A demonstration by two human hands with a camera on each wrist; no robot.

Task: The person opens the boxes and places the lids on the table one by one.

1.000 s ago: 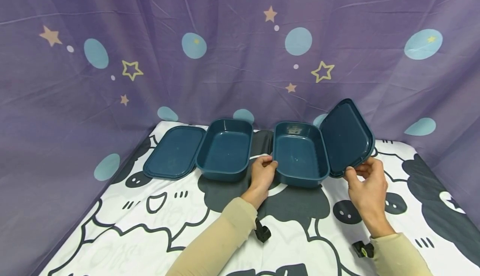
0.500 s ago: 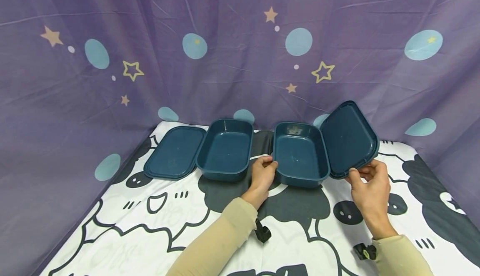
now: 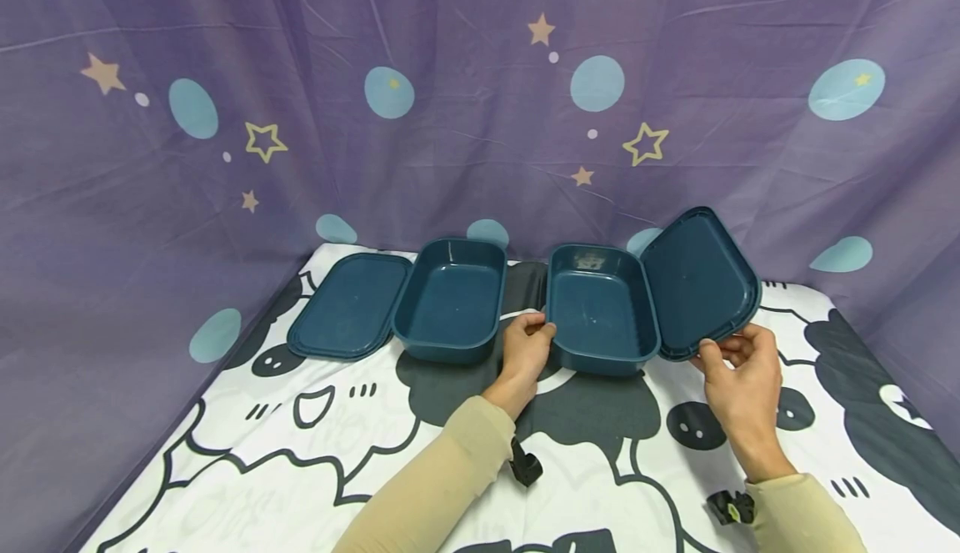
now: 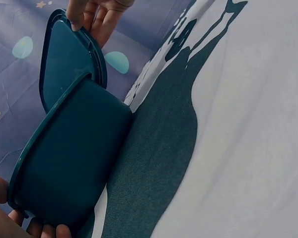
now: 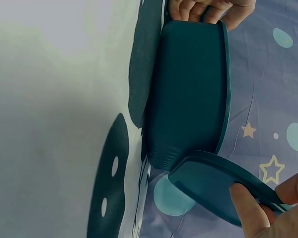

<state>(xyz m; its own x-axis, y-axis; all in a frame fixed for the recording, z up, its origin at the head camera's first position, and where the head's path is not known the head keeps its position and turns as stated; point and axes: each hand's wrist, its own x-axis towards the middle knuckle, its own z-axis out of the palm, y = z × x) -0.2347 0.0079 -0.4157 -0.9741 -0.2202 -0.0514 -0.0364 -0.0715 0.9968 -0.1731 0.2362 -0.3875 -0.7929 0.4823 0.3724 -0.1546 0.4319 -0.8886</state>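
My left hand (image 3: pixel 525 357) holds the left side of a dark teal plastic food container (image 3: pixel 600 311), thumb at its rim and fingers against its side wall, as the left wrist view shows. The container stands upright and uncovered on the cloth. To its right, a matching lid (image 3: pixel 697 286) leans tilted, one edge beside the container's right rim. My right hand (image 3: pixel 742 386) pinches the lid's near right corner between thumb and fingers. In the right wrist view the lid (image 5: pixel 213 183) overlaps the container's end; whether they touch is hard to tell.
Left of my left hand stands a second uncovered teal container (image 3: pixel 453 303). Another lid (image 3: pixel 348 307) lies flat beside it. A black-and-white patterned cloth (image 3: pixel 247 470) covers the table, and a purple curtain (image 3: pixel 480 169) hangs behind.
The lid has tipped slightly outward to the right and lower, together with my right hand. My left hand and both containers have stayed in place.
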